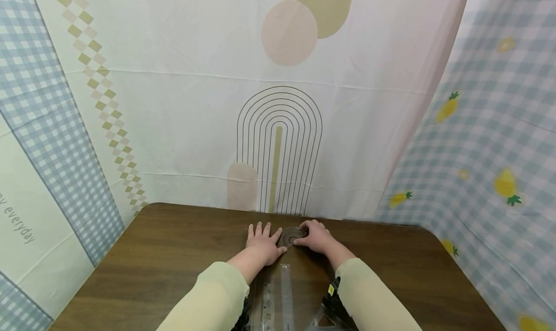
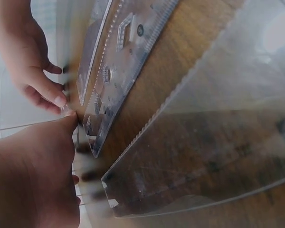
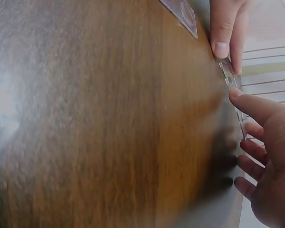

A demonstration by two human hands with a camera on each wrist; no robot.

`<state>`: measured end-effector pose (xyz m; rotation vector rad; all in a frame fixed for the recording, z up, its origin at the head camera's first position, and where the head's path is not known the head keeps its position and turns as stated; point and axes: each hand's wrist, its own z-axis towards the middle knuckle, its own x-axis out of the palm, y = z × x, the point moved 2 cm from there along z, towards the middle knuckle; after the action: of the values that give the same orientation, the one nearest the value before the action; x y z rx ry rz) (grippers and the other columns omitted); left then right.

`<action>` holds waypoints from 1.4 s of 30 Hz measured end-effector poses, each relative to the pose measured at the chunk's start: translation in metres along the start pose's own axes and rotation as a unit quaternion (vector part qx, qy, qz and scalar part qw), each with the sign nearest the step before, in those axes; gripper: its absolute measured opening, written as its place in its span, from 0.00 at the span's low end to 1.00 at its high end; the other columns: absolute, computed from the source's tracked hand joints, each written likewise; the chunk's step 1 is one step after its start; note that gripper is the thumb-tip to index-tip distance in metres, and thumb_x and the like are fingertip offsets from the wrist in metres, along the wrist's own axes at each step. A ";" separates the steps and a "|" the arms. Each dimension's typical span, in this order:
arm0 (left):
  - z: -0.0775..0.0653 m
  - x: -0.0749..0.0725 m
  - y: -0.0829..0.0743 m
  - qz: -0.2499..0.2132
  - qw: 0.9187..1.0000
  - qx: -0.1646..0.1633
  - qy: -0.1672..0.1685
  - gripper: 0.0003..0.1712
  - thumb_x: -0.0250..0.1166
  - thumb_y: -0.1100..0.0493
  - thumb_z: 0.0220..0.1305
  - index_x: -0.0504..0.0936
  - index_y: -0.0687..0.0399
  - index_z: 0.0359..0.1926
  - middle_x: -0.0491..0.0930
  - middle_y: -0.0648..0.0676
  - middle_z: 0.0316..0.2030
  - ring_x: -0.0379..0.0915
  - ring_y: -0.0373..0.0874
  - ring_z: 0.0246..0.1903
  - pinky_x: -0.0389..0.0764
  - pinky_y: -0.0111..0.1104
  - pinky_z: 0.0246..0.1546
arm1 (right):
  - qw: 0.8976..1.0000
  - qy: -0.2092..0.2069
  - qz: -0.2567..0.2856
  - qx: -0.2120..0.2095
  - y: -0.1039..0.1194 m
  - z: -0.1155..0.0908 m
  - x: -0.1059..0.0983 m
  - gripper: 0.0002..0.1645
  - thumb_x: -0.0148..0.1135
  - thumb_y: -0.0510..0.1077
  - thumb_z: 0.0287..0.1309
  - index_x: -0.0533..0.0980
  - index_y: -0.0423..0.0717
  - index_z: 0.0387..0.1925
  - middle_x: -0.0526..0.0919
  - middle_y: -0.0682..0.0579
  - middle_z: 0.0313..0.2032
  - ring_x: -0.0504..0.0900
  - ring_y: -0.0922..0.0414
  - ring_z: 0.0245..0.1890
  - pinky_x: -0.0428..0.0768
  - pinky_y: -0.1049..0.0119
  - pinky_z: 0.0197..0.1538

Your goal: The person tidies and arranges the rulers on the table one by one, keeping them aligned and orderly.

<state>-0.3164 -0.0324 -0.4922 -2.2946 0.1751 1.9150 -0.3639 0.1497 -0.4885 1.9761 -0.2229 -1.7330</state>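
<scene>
A clear, rounded protractor (image 1: 291, 237) with concentric arcs lies flat near the table's far edge, between both hands. At its left side, my left hand (image 1: 262, 246) has its fingers spread straight, with thumb and index finger touching the rim. My right hand (image 1: 318, 237) holds the right side, thumb on the near edge and curled fingers at the far edge. In the right wrist view, the right thumb (image 3: 242, 97) rests on the protractor's thin edge (image 3: 230, 80), and the left hand (image 3: 225, 23) meets its other end. The left hand's palm (image 2: 33, 166) hides most of the protractor in the left wrist view.
Nearer my body lie a clear ruler (image 1: 286, 292), a clear strip with cut-out shapes (image 1: 268, 302) and a clear triangular set square (image 1: 326, 321). A large clear sheet-like piece with a toothed edge (image 2: 204, 137) lies beside them. Printed cloth (image 1: 195, 128) hangs behind the wooden table (image 1: 173, 239).
</scene>
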 end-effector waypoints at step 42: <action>-0.009 -0.004 0.003 0.008 0.999 0.043 -0.015 0.40 0.43 0.29 0.72 0.51 0.33 0.78 0.49 0.52 0.77 0.39 0.56 0.76 0.40 0.55 0.73 | 0.996 0.027 -0.004 -0.081 -0.006 -0.002 -0.008 0.34 0.73 0.54 0.55 0.76 0.53 0.64 0.74 0.56 0.36 0.71 0.58 0.34 0.71 0.60 0.39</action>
<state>-0.3085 -0.0371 -0.4870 -2.2146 0.2674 1.9087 -0.3645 0.1585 -0.4837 1.9055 -0.0531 -1.6444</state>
